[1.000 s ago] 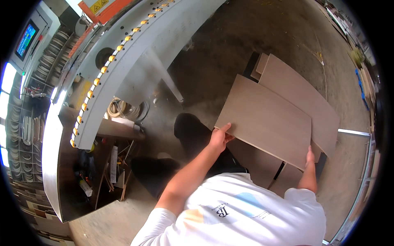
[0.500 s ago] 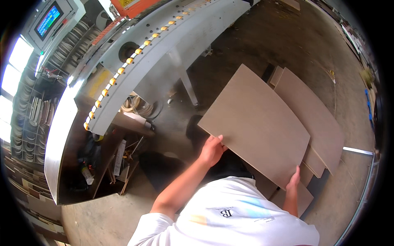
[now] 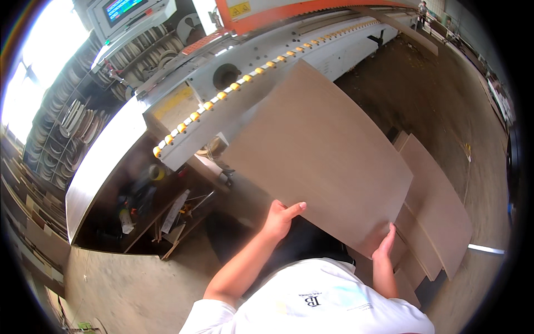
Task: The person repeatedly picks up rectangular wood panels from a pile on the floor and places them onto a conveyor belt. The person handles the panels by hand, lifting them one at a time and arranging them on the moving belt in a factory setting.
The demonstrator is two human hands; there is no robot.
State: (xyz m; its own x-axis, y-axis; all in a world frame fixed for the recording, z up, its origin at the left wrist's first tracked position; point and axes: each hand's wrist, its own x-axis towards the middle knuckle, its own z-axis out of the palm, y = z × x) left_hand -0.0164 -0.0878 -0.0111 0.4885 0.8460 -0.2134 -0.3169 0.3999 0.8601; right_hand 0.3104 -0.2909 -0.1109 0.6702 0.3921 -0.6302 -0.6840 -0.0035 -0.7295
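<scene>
A large flat grey-brown board (image 3: pixel 328 161) is held up in front of me, tilted, its far corner overlapping the machine's side. My left hand (image 3: pixel 280 219) grips its near edge, thumb on top and fingers tucked beneath. At the near right corner, my right hand (image 3: pixel 384 242) supports the board along its side; the fingers under it are partly hidden. Behind and to the right lies a stack of similar boards (image 3: pixel 436 206), unevenly piled.
A long grey machine with a row of yellow rollers (image 3: pixel 235 87) runs from left to far right. Its control screen (image 3: pixel 123 10) stands at upper left. Racks of edging coils (image 3: pixel 78 119) are beyond it. An open compartment (image 3: pixel 150 222) holds tools. A person (image 3: pixel 423 11) stands far off.
The board has moved left and toward the machine, away from the stack, carried by both hands. My view has turned, bringing more of the machine and the distant person into sight.
</scene>
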